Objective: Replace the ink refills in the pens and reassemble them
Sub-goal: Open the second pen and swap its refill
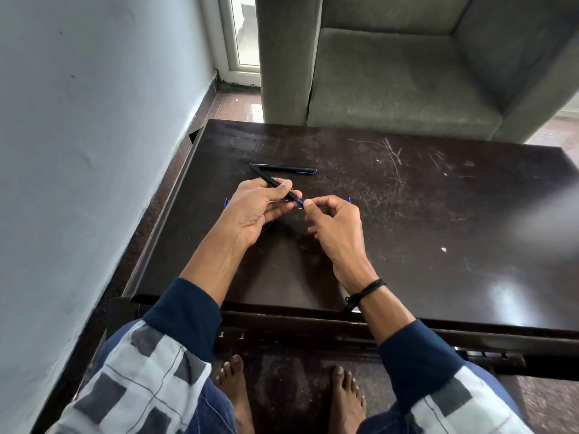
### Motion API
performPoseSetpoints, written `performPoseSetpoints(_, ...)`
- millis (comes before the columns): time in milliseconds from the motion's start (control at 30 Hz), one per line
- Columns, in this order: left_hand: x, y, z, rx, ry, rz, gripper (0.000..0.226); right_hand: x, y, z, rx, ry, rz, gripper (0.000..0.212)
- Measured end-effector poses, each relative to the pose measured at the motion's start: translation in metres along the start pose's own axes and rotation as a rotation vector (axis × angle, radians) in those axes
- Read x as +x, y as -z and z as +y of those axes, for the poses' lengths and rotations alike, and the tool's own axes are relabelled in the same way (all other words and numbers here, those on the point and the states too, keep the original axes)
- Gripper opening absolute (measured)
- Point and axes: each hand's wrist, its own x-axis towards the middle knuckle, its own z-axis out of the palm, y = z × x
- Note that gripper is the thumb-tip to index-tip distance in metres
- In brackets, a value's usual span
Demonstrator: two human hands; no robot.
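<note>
My left hand (257, 208) grips a black pen barrel (266, 177) that slants up to the left above the dark table (423, 230). My right hand (332, 220) pinches the blue tip end (299, 201) of that pen with thumb and forefinger. A second black pen with a blue clip (283, 169) lies flat on the table just beyond my hands. Small blue pieces peek out beside my left hand (225, 202) and behind my right hand (349, 200). A thin blue piece (268, 225) shows under my left palm.
A grey armchair (407, 73) stands just behind the table's far edge. A pale wall (94, 151) runs along the left. My knees and bare feet are under the table's near edge (282, 308).
</note>
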Motion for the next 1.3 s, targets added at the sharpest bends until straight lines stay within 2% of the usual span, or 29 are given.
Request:
performPoseSetpoints(133, 0.0008, 0.0004, -0.0006, -0.005, 0.005, 0.013, 0.011, 0.0016, 0.0004, 0.0011, -0.022, 0.017, 0.005, 0.005)
performPoseSetpoints(1300, -0.0006, 0.0010, 0.0019, -0.057, 0.000, 0.051, 0.006, 0.0029, 0.0015, 0.0040, 0.022, -0.015, 0.023, 0.005)
